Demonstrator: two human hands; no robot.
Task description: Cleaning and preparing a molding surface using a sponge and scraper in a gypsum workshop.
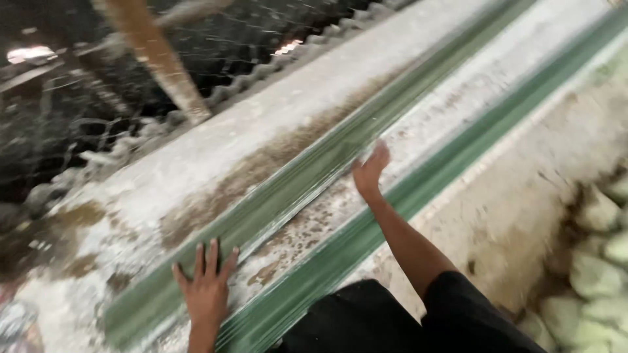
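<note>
A long stack of green-edged, dusty translucent sheets [340,189], stained brown and white on its top face, runs as a diagonal band from the lower left to the upper right and is cut off by the frame at both ends; the whole picture is motion-blurred, so I cannot tell how many sheets lie in it or what they are made of. Its 2 green edges show as parallel stripes, 1 on each long side. Above and left of the stack lies a pale, grimy corrugated surface [216,124], and beyond that a dark mesh-like area [78,85] too smeared to read, crossed by a slanting brown wooden post [157,59] whose top is out of view. Below and right of the stack a dirty grey wall face [523,189] drops away, with pale greenish lumps [595,274] at its foot, half cut off by the right edge and unclear in kind. At the near end of the stack a black sleeve and garment [405,320] hide part of the lower green stripe. The left hand [206,287] lies flat on the stack's near end, fingers spread wide, holding nothing. The right hand [371,168] is further along the stack, open and empty, blurred; whether it touches the sheets cannot be told.
</note>
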